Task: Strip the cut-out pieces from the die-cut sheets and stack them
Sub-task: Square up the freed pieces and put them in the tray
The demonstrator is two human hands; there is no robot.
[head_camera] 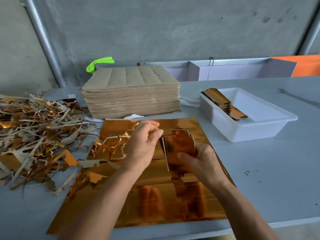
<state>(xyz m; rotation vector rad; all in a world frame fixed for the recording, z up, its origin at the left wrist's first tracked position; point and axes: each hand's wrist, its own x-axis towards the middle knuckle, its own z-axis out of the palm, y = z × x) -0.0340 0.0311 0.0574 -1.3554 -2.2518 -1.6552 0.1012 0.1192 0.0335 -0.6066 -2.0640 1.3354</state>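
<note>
Above gold sheet [155,201], hands gripping cut-outs [180,146]

A small fanned stack of gold cut-out pieces [180,148] stands upright above the gold die-cut sheet [155,196], which lies flat, partly stripped.

Grey table [259,170] bears sheets [131,94], scraps [34,135], tub [251,132].
</note>
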